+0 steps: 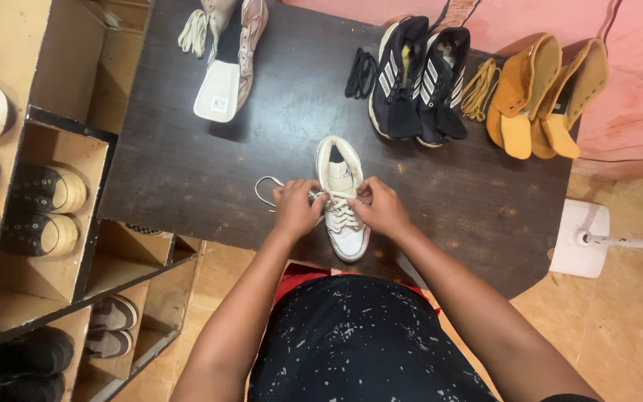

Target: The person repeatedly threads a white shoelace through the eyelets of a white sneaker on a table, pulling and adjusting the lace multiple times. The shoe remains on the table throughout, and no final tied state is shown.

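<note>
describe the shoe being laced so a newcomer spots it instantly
On the dark wooden table, look at the near edge, where the left hand and right hand meet. The white sneaker between them is the only single shoe; the others sit in pairs farther back.

I look down on a dark table [187, 171] against a pink wall [634, 89]. A wooden rack [53, 149] with open compartments stands to my left. The floor [619, 327] is tan tile, with a white fan base [578, 238] near the table's corner.
</note>
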